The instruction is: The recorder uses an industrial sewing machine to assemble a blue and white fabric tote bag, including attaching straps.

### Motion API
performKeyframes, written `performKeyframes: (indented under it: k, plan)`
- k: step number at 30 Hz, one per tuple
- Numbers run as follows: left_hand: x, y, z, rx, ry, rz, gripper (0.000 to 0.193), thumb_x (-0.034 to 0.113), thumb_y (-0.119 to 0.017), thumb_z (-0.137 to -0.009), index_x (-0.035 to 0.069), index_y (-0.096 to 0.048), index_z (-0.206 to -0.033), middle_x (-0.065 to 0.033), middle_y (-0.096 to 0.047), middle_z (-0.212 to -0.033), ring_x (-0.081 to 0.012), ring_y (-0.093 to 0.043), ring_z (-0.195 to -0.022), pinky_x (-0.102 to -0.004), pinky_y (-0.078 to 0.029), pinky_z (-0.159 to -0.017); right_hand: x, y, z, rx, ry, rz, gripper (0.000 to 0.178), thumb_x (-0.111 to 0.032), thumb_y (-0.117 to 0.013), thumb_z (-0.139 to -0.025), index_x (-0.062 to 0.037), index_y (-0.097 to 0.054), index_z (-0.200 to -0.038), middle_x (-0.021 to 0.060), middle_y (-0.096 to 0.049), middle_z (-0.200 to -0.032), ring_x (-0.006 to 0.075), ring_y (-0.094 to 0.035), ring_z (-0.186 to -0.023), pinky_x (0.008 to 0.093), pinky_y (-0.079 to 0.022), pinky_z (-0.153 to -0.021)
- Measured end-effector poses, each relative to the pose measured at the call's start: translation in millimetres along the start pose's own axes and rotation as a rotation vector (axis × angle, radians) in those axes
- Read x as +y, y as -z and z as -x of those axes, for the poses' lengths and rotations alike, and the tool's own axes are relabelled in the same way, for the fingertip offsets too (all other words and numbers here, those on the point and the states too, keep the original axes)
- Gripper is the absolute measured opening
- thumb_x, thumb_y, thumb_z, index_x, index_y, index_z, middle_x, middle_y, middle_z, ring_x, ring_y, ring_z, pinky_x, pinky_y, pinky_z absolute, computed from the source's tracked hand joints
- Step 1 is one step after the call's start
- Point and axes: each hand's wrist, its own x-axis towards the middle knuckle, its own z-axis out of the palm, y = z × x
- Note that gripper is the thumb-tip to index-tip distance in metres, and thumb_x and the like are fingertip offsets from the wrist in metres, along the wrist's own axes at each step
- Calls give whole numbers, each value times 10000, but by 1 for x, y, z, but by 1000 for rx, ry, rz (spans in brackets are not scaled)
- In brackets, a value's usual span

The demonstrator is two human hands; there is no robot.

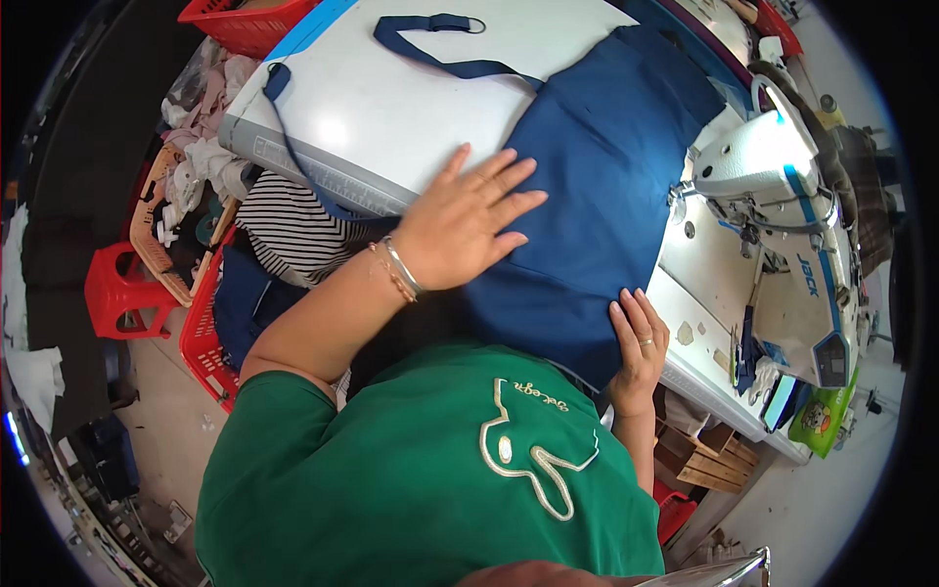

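A navy blue apron (597, 176) lies across the white sewing table, its near part hanging toward my lap. One of its straps (430, 61), tipped with a metal ring, stretches over the tabletop to the far left. The other strap (293, 147) drops over the table's left edge. Fingers spread, my left hand (455, 230) rests at the apron's left side, fingertips on the cloth. My right hand (641, 342) lies at the near right edge with its fingers stretched out along the fabric. To the right stands a white sewing machine (758, 161), its needle area beside the apron's right edge.
The white table (391, 117) has a ruler strip along its left edge. Left of it are a striped cloth (293, 225), a red basket (203, 333), an orange crate (149, 220) with scraps and a red stool (122, 293). A phone (780, 401) lies at the right.
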Motion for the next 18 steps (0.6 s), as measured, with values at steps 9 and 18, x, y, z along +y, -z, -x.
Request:
performKeyframes:
  k: [9, 18]
  plan:
    - [-5, 5, 1, -117, -7, -87, 613, 328, -648, -959, 218, -452, -1528, -110, -331, -1653, -313, -313, -1526, -615, -155, -1226, -2, 3, -1, 44, 13, 3, 461, 13, -564, -796, -62, -725, -1221, 105, -657, -1369, 322, -602, -1279, 417, -457, -1017]
    - [79, -9, -53, -8, -182, 423, 203, 44, -744, -826, 58, -682, -1019, -104, -659, -1011, -277, -622, -939, -378, -514, -821, -18, 7, 17, 297, 97, -130, 394, -88, -668, -730, -8, -704, -1114, 105, -628, -1073, 240, -629, -807, 356, -529, -691]
